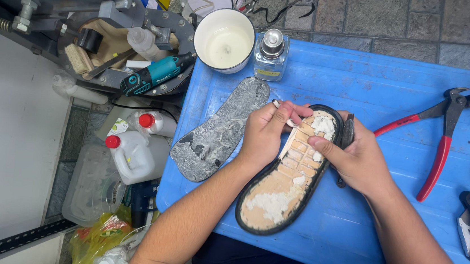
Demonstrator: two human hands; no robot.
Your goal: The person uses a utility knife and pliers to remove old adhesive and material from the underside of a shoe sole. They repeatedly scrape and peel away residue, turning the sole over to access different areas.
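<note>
While both hands work over it, the shoe sole (284,179) lies upturned on the blue counter (352,216), long axis running from near edge diagonally up toward the white cup (224,39). Left hand (266,135) clamps the sole's left rim, grip pinching a thin pale stick (289,142) laid along that axis. Right hand (357,159) is on the sole's right rim, fingertips (319,142) pressed onto the tan inner face near the toe end. Loose grey insole (218,130) lies just left of the sole; red pincers (444,139) well right.
</note>
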